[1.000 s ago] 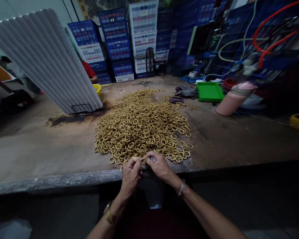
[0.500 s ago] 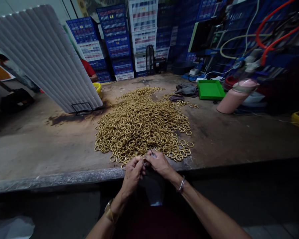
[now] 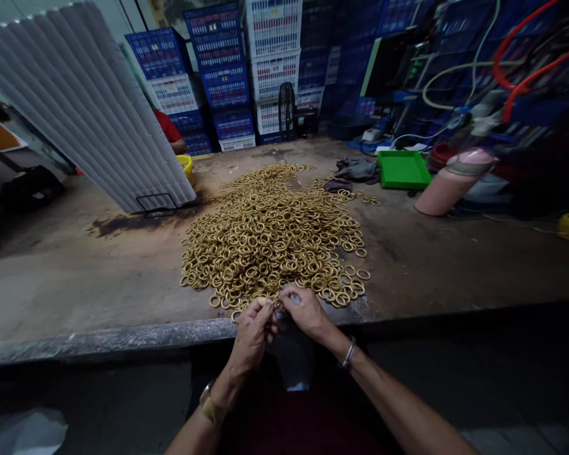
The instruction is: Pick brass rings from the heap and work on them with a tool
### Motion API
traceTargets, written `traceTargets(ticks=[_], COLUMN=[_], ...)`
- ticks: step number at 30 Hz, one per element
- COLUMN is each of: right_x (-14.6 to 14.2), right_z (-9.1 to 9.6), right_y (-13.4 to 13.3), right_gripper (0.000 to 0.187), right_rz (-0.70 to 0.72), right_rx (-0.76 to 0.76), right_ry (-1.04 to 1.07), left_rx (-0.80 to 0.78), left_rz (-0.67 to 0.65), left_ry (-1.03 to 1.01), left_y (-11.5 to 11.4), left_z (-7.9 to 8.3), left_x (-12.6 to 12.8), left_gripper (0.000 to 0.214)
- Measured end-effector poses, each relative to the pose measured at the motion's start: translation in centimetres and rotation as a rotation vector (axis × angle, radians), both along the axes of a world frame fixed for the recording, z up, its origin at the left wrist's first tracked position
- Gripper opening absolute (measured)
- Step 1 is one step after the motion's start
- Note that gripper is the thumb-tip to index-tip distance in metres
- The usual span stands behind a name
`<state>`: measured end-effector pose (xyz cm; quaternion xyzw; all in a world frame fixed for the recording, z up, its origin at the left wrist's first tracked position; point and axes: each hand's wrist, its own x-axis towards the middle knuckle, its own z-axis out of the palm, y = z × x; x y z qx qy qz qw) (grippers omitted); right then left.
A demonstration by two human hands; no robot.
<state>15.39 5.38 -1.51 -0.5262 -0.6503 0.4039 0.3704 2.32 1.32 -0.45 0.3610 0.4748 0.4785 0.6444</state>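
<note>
A big heap of brass rings lies spread over the worn workbench. Both my hands meet at the heap's near edge, by the bench's front rim. My left hand is closed in a pinch, its fingertips against a brass ring. My right hand is also pinched shut, on something small I cannot make out. The two sets of fingertips touch each other. A watch sits on my left wrist and a bracelet on my right.
A white corrugated panel leans at the back left, with a yellow tub beside it. A green tray, a rag and a tilted pink bottle lie at the back right. Blue and white crates are stacked behind.
My hands have shifted slightly forward toward the heap and drawn closer together, fingertips now touching. The heap itself has not moved.
</note>
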Motion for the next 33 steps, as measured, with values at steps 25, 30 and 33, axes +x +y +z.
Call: traceTargets(ticks=[25,30,33], right_x=[0.2,0.5,0.1], right_z=[0.6,1.1,1.0], right_y=[-0.8,-0.3,0.0], right_gripper=[0.012,0.013,0.015], right_rz=[0.302,0.318,0.185], right_rx=[0.103,0.101,0.129], right_ry=[-0.354,-0.546,-0.664], left_rx=[0.147,0.137,0.057], left_rz=[0.029,0.014,-0.015], left_ry=[0.119,0.025,-0.088], left_y=[0.0,-1.0,-1.5], left_z=[-0.7,-0.2,0.9], left_x=[-0.2,-0.5,-0.4], left_gripper=[0.029,0.025,0.021])
